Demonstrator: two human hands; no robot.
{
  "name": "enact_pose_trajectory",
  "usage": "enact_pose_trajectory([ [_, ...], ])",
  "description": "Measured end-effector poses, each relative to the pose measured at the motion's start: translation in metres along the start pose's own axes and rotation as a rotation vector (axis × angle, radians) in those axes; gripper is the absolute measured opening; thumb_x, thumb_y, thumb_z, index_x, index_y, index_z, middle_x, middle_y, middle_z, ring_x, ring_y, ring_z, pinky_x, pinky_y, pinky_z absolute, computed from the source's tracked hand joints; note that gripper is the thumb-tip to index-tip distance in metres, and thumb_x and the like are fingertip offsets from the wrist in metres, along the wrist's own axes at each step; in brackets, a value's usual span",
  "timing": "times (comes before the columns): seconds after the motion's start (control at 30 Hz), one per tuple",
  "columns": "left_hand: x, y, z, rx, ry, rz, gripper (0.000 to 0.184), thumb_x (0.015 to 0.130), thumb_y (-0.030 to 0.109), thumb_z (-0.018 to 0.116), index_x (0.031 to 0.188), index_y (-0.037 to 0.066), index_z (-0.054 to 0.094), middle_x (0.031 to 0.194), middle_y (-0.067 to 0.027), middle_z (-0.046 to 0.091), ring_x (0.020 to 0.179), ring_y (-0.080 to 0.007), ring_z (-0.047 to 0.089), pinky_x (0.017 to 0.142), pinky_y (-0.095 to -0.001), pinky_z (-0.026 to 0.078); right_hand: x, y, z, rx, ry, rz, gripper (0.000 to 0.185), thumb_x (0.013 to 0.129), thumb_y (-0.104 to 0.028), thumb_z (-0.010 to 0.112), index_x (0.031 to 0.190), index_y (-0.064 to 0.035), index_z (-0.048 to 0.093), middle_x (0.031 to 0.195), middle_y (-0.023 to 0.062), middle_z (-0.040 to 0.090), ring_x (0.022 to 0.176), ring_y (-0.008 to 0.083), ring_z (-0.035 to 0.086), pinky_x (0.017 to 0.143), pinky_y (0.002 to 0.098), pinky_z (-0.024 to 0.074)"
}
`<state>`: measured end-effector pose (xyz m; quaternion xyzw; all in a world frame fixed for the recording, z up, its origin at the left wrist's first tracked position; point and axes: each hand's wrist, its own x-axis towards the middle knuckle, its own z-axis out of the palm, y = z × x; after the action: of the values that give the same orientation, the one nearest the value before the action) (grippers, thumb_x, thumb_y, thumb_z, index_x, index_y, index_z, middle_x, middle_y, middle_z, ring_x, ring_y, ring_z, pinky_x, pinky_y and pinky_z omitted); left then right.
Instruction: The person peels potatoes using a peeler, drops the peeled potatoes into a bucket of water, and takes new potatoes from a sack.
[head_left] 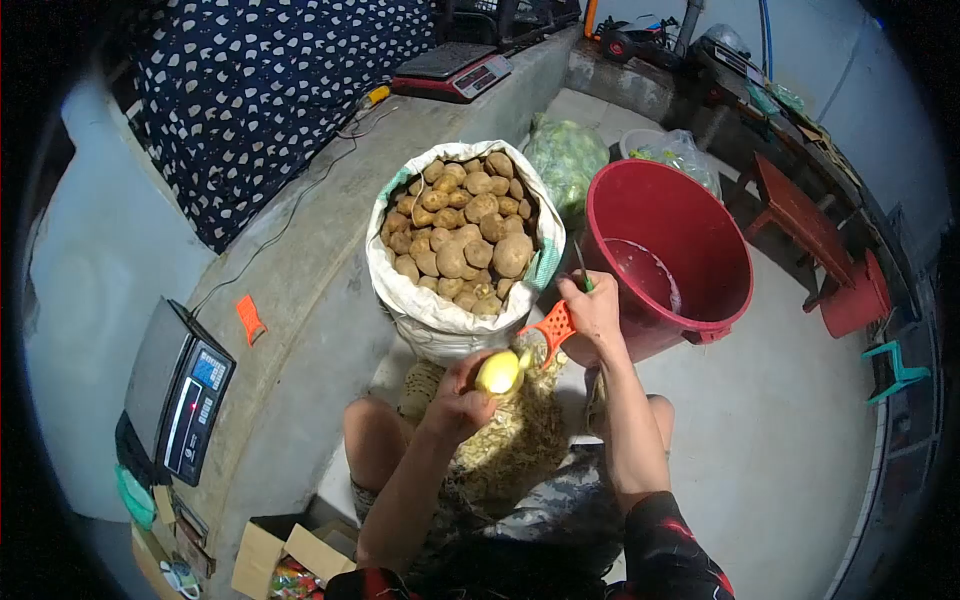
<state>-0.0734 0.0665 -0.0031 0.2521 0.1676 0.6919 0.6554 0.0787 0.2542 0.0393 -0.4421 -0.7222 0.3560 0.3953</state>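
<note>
My left hand is closed around a potato, whose bare yellow flesh shows on the visible side. A strip of peel hangs at its right end. In my right hand is an orange peeler, its head just right of the potato and apart from it. A small knife with a green handle also sticks up from the right hand. Beyond both hands stands a white sack filled with unpeeled potatoes. Below lies a heap of peelings between my legs.
A red tub with some liquid stands right of the sack. Behind are bags of greens. A second orange peeler and scales lie on the concrete ledge. An open carton sits lower left; a red bench is right.
</note>
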Motion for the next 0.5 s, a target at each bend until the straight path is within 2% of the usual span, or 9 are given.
enact_pose_trajectory([
  [0.07, 0.004, -0.002, 0.004, 0.123, 0.095, -0.032, 0.062, 0.071, 0.002, 0.062, 0.130, -0.005, 0.044, 0.114, -0.0094, 0.058, 0.105, -0.0166, 0.056, 0.091, -0.0295, 0.045, -0.007, -0.019, 0.004, 0.017, -0.028, -0.079, 0.027, 0.074, -0.020, 0.065, 0.063, 0.0033, 0.056, 0.050, 0.0143, 0.048, 0.046, 0.0156, 0.044, 0.049, 0.0358, 0.0393],
  [0.1, 0.004, -0.002, 0.007, 0.253, 0.197, -0.070, 0.062, 0.072, 0.002, 0.062, 0.131, -0.005, 0.043, 0.114, -0.0089, 0.058, 0.104, -0.0160, 0.056, 0.090, -0.0290, 0.045, -0.016, -0.032, 0.004, 0.075, -0.038, -0.183, 0.026, 0.078, -0.013, 0.065, 0.060, 0.0015, 0.054, 0.048, 0.0061, 0.040, 0.048, 0.0083, 0.037, 0.046, 0.0311, 0.0320],
  [0.17, 0.001, 0.004, 0.013, 0.390, 0.229, -0.114, 0.062, 0.072, 0.000, 0.061, 0.131, -0.005, 0.042, 0.113, -0.0081, 0.057, 0.103, -0.0162, 0.057, 0.091, -0.0287, 0.045, -0.014, -0.040, -0.001, -0.261, 0.120, -0.636, 0.025, 0.077, -0.015, 0.066, 0.062, 0.0021, 0.056, 0.048, 0.0089, 0.043, 0.047, 0.0097, 0.039, 0.046, 0.0320, 0.0334],
  [0.2, 0.002, 0.001, 0.009, 0.299, 0.141, -0.062, 0.062, 0.072, 0.000, 0.062, 0.131, -0.006, 0.043, 0.113, -0.0080, 0.057, 0.103, -0.0165, 0.057, 0.092, -0.0290, 0.045, -0.011, -0.035, -0.001, -0.260, 0.122, -0.635, 0.025, 0.077, -0.015, 0.066, 0.062, 0.0021, 0.056, 0.048, 0.0089, 0.043, 0.047, 0.0097, 0.039, 0.046, 0.0320, 0.0334],
  [0.27, 0.001, 0.000, 0.007, 0.242, 0.076, -0.034, 0.063, 0.071, 0.001, 0.067, 0.130, -0.006, 0.044, 0.115, -0.0093, 0.057, 0.104, -0.0180, 0.057, 0.093, -0.0306, 0.045, -0.003, -0.014, 0.001, -0.108, 0.048, -0.172, 0.027, 0.075, -0.020, 0.064, 0.063, 0.0033, 0.056, 0.049, 0.0108, 0.048, 0.046, 0.0141, 0.043, 0.049, 0.0336, 0.0385],
  [0.3, 0.001, 0.000, 0.009, 0.246, 0.070, -0.028, 0.063, 0.071, 0.001, 0.067, 0.130, -0.006, 0.044, 0.115, -0.0093, 0.057, 0.104, -0.0180, 0.057, 0.093, -0.0306, 0.045, 0.000, -0.008, 0.001, -0.107, 0.053, -0.180, 0.027, 0.075, -0.020, 0.064, 0.063, 0.0033, 0.056, 0.049, 0.0108, 0.048, 0.046, 0.0141, 0.043, 0.049, 0.0336, 0.0385],
  [0.37, -0.002, 0.002, 0.011, 0.023, 0.023, -0.022, 0.064, 0.070, 0.000, 0.069, 0.129, -0.005, 0.045, 0.117, -0.0101, 0.057, 0.105, -0.0184, 0.057, 0.093, -0.0314, 0.045, 0.000, 0.006, 0.002, 0.080, -0.005, 0.101, 0.029, 0.077, -0.018, 0.063, 0.062, 0.0041, 0.054, 0.048, 0.0055, 0.045, 0.047, 0.0098, 0.041, 0.048, 0.0318, 0.0367],
  [0.43, 0.001, -0.001, 0.007, 0.108, 0.063, -0.006, 0.065, 0.069, -0.001, 0.069, 0.129, -0.005, 0.045, 0.117, -0.0098, 0.057, 0.106, -0.0182, 0.057, 0.093, -0.0311, 0.045, -0.007, -0.024, -0.002, 0.094, -0.052, 0.013, 0.028, 0.076, -0.018, 0.063, 0.062, 0.0041, 0.053, 0.048, 0.0055, 0.046, 0.046, 0.0104, 0.042, 0.047, 0.0320, 0.0364],
  [0.5, 0.001, -0.003, 0.007, 0.191, 0.112, 0.006, 0.065, 0.069, -0.002, 0.070, 0.130, -0.004, 0.045, 0.118, -0.0095, 0.056, 0.106, -0.0180, 0.057, 0.093, -0.0308, 0.045, -0.014, -0.047, -0.011, -0.136, -0.021, -0.361, 0.027, 0.075, -0.019, 0.064, 0.062, 0.0035, 0.055, 0.049, 0.0116, 0.049, 0.044, 0.0156, 0.045, 0.047, 0.0337, 0.0375],
])
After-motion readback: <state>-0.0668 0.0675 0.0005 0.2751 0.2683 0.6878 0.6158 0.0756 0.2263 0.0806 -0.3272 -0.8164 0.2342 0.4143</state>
